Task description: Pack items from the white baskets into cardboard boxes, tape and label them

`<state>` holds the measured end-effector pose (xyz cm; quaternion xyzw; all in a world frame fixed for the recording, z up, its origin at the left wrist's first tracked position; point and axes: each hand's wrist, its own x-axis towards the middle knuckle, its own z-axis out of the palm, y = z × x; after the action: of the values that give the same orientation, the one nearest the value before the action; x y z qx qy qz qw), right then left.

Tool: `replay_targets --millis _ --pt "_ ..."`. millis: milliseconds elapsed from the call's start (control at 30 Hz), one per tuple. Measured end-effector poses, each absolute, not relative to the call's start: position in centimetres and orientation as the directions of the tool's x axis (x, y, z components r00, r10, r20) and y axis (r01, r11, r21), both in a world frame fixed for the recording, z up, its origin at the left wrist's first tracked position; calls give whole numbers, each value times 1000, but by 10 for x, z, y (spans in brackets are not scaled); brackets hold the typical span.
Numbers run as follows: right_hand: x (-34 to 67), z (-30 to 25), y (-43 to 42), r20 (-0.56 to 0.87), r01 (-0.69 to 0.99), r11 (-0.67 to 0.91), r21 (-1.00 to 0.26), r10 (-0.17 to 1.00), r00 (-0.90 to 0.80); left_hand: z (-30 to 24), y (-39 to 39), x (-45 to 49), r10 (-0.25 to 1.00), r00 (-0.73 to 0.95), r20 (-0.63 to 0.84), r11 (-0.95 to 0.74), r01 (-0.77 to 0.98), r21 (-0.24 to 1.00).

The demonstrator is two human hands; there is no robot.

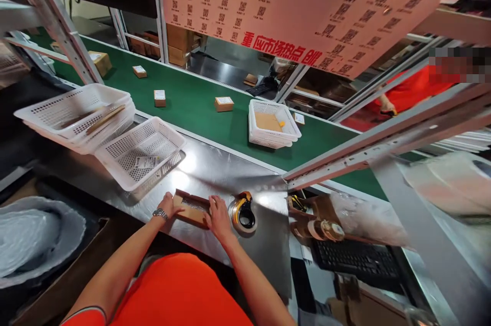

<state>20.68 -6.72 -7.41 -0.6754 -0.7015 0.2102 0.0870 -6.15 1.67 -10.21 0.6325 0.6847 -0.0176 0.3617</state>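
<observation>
A small brown cardboard box (191,216) lies on the steel bench with its top open, and some clear plastic shows inside it. My left hand (169,207), with a metal watch at the wrist, grips the box's left end. The right end is held by my right hand (218,217), its fingers over the edge. Just right of that hand sits a tape dispenser (243,213) with a yellow and black body and a roll of tape. Behind my left hand stands a white perforated basket (132,182) with a labelled packet inside.
Stacked white baskets (72,93) stand at the left. Beyond the bench runs a green conveyor belt (192,103) carrying several small boxes and another basket (274,136). A metal post (345,154) slants across the right, above a keyboard (356,259). A co-worker's hand (387,106) shows far right.
</observation>
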Motion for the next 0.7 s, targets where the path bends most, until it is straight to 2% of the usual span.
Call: replay_targets --millis 67,233,333,433,600,667,700 --pt "208 -85 -67 -123 909 58 -412 985 -118 -105 16 -61 859 30 -512 227 873 431" --pt "219 -119 -86 -215 865 155 -477 934 -286 -108 14 -60 875 -15 -484 258 860 440" --pt "227 -141 -104 -185 852 203 -483 927 -326 -107 13 -60 877 -48 -477 316 807 499" --pt "227 -159 -112 -115 855 213 -473 947 -300 -105 14 -59 835 -105 -541 452 692 563" --pt "224 -164 -110 -61 822 201 -533 960 -274 -104 26 -57 765 -159 -624 572 612 546" --pt "232 -157 -109 -33 810 145 -568 980 -199 -104 34 -58 754 -161 -637 582 614 533" --pt "238 -152 -109 -7 816 82 -572 994 -105 -104 38 -59 751 -156 -641 579 621 528"
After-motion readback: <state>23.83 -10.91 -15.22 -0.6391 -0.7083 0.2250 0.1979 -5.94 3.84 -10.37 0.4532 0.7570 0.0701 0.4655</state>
